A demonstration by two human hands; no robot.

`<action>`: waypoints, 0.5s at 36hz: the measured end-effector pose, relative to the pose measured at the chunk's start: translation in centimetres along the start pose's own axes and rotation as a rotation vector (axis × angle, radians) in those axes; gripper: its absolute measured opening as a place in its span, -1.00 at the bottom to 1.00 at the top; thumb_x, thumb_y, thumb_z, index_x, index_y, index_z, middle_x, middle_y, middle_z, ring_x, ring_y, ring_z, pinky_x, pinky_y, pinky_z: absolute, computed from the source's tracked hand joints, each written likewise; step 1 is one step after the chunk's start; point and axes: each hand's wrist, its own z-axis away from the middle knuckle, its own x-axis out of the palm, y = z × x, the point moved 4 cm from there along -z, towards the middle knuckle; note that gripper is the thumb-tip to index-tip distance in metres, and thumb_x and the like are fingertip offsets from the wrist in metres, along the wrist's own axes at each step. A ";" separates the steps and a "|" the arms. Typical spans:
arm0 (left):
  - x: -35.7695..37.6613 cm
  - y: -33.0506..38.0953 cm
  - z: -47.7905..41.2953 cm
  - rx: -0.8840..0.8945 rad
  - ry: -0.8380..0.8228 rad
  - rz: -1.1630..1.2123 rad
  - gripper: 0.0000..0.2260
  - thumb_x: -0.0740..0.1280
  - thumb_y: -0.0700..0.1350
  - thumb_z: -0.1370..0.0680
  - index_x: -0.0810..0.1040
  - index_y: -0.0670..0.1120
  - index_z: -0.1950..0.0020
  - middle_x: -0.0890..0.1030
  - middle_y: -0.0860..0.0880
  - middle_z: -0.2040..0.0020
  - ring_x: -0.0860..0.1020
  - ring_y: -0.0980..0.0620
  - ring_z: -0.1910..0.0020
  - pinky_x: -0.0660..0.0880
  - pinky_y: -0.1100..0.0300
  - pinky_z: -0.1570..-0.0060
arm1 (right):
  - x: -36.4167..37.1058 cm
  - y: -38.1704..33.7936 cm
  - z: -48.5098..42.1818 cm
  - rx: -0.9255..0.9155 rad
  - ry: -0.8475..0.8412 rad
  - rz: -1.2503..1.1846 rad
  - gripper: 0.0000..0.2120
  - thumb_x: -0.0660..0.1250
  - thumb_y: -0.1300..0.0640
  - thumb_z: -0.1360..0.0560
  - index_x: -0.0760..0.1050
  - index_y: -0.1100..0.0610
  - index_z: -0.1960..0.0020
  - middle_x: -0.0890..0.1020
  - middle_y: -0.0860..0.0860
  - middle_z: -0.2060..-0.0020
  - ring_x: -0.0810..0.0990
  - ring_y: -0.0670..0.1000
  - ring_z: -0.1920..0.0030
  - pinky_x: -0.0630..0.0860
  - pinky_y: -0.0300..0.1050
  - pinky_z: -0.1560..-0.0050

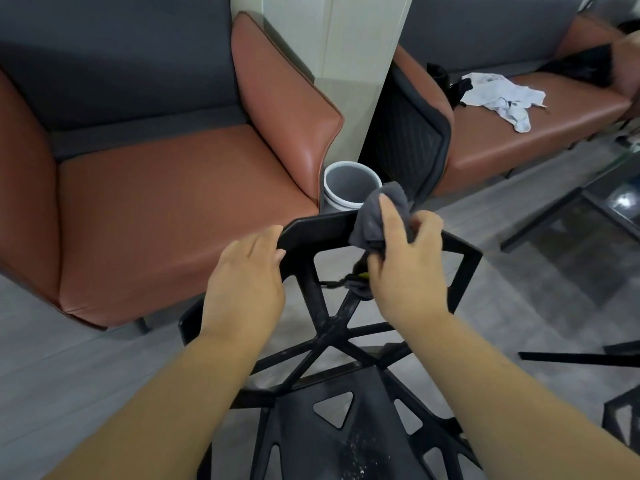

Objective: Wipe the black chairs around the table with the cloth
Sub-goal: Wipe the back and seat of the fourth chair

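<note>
Head camera looks down over the black chair [332, 334], and plenty of it is lost. The front of the seat is cut off by the bottom of the frame, the legs are out of sight beneath it, and both forearms cross over the sides of the back. The cloth [372, 216] is half buried too: the right hand [405, 265] is clenched round it, fingers wrapped over the bundle. A dark frayed tail with a speck of yellow-green hangs under the palm, too tangled to make out.

What shows of the cloth is dark grey, soft and bunched, draped over the chair's top rail just right of its middle. The chair itself is matt black plastic, an open lattice of struts and triangular cut-outs, with pale dust speckling the seat.

It stands on the floor with the seat towards the camera and the back on the far side. The top rail runs left to right across the view, its right end slightly lower. The left hand [246, 275] grasps the rail's left corner, fingers hooked over the edge.

Just beyond the rail sits a white bucket [349, 188], beside a pale pillar [349, 46]. A brown armchair [166, 188] fills the left. A brown sofa [519, 140] on the right carries a crumpled white rag [502, 95]. A glass table [606, 209] is clipped by the right edge.
</note>
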 end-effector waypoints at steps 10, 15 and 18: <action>0.6 2.7 -0.7 0.134 -0.029 -0.115 -0.61 0.34 -0.32 -0.49 0.40 -0.36 -0.30 0.51 -0.25 -0.02 0.48 -0.21 0.08 0.46 -0.04 0.08 | -2.9 7.4 1.8 0.366 -0.019 -0.060 -0.39 0.27 0.25 -0.50 0.11 0.14 -0.47 0.19 0.15 -0.20 0.35 0.09 0.19 0.35 -0.11 0.16; 3.0 7.1 -2.7 0.324 0.029 -0.194 -0.48 0.47 -0.40 -0.29 0.47 -0.36 -0.23 0.55 -0.25 -0.01 0.52 -0.29 0.03 0.43 -0.19 -0.10 | -2.6 6.2 0.4 0.224 0.007 -0.081 -0.28 0.37 0.18 -0.46 0.09 0.18 -0.51 0.21 0.19 -0.22 0.36 0.09 0.03 0.42 -0.06 -0.04; 4.5 9.1 -3.7 0.372 0.044 -0.198 -0.60 0.39 -0.34 -0.36 0.51 -0.35 -0.19 0.56 -0.24 0.08 0.52 -0.27 0.15 0.46 -0.10 0.07 | -2.1 5.6 -0.1 0.096 -0.017 -0.048 -0.31 0.38 0.20 -0.45 0.15 0.19 -0.49 0.21 0.21 -0.22 0.40 0.17 -0.07 0.42 -0.08 -0.07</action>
